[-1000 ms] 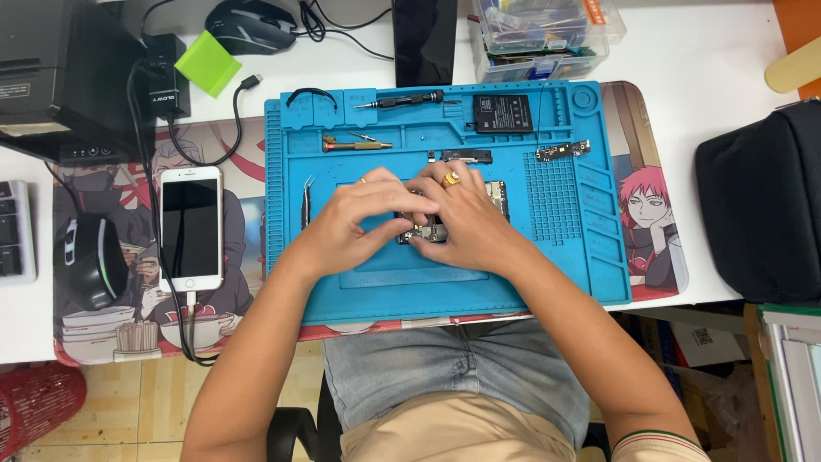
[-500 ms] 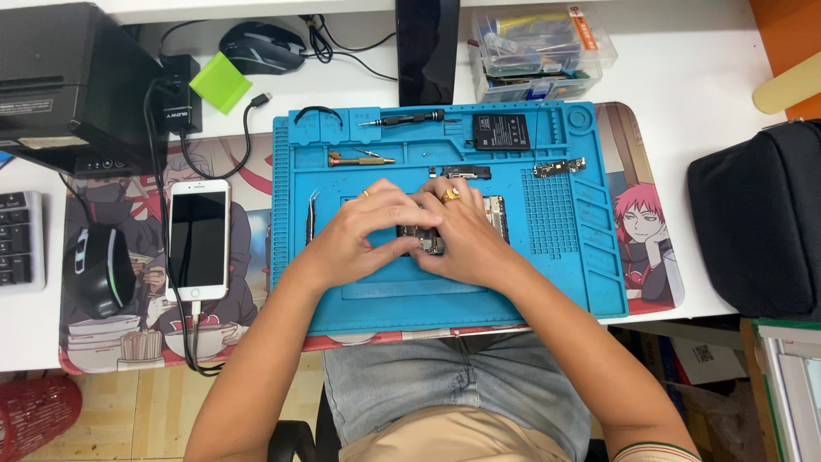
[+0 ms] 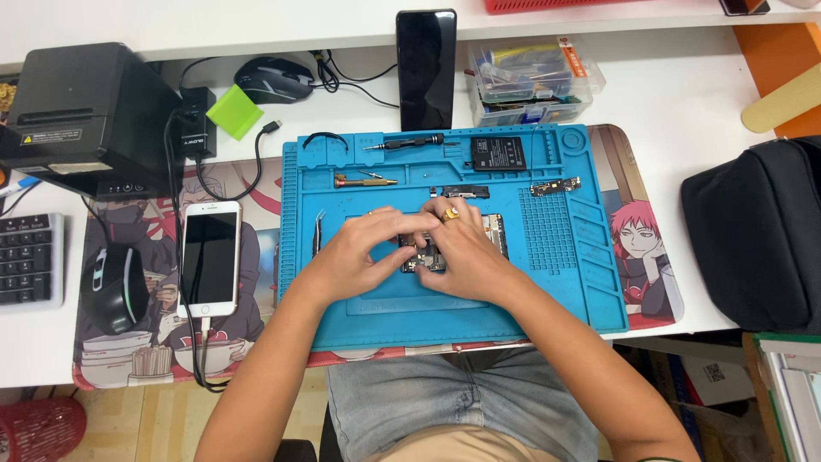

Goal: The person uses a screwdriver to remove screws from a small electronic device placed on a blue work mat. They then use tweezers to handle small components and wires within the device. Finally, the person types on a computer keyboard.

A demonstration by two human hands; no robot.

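— So, where is the opened phone (image 3: 453,248)?
— On the blue mat (image 3: 385,312), middle of the bench. Left hand (image 3: 363,252) and right hand (image 3: 466,257) both pinch its small board part.
— Next move?
— I think seating it gently; the tweezers (image 3: 318,233) lie beside.

a phone repair workbench: blue repair mat (image 3: 590,282), screwdriver (image 3: 402,144), tweezers (image 3: 317,233), parts box (image 3: 530,81).
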